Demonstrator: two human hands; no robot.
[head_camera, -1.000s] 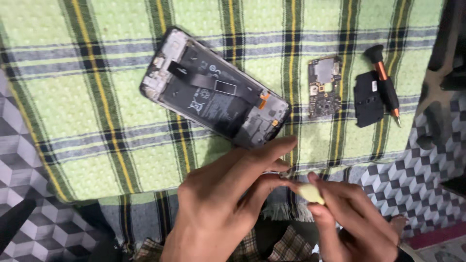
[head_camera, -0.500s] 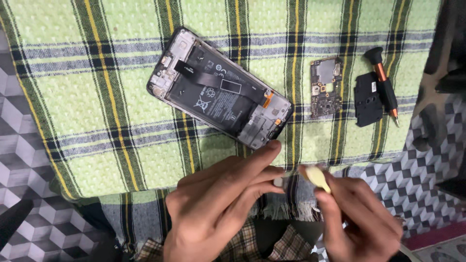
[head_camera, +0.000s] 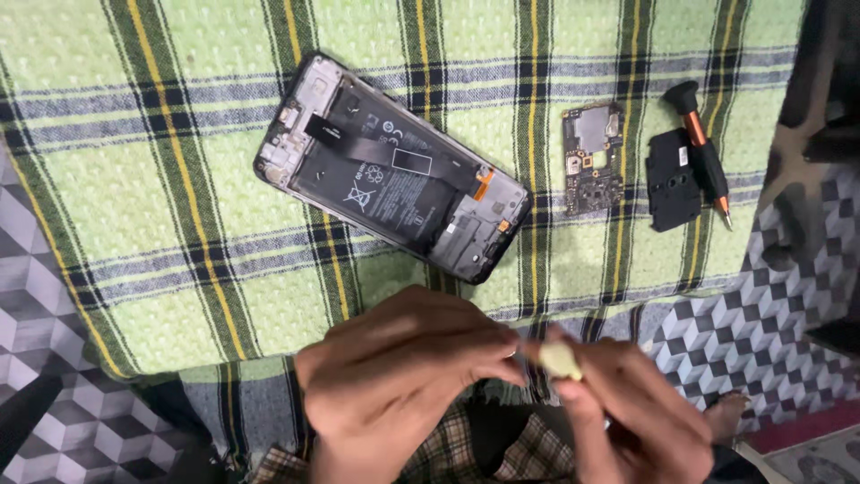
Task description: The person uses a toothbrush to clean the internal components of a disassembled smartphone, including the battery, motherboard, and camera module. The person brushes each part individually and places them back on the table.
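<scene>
An opened phone (head_camera: 392,167) with its back off lies at a slant on a green checked cloth (head_camera: 161,206), battery and ribbon cable exposed. My left hand (head_camera: 403,381) and my right hand (head_camera: 627,412) meet near the bottom edge of the view, below the phone. Both pinch a small pale yellow piece (head_camera: 560,360) between the fingertips; what it is stays unclear. Neither hand touches the phone.
To the right of the phone lie a small circuit board (head_camera: 592,159), a black plastic cover (head_camera: 673,179) and a screwdriver (head_camera: 703,152) with a black and orange handle. A grey cube-patterned sheet (head_camera: 761,305) shows beyond the cloth's edges. A dark object (head_camera: 824,99) sits at far right.
My hands have drawn closer together and slightly lower in view, fingertips now meeting over the yellow piece. The view shifted a little; phone and parts lie as before.
</scene>
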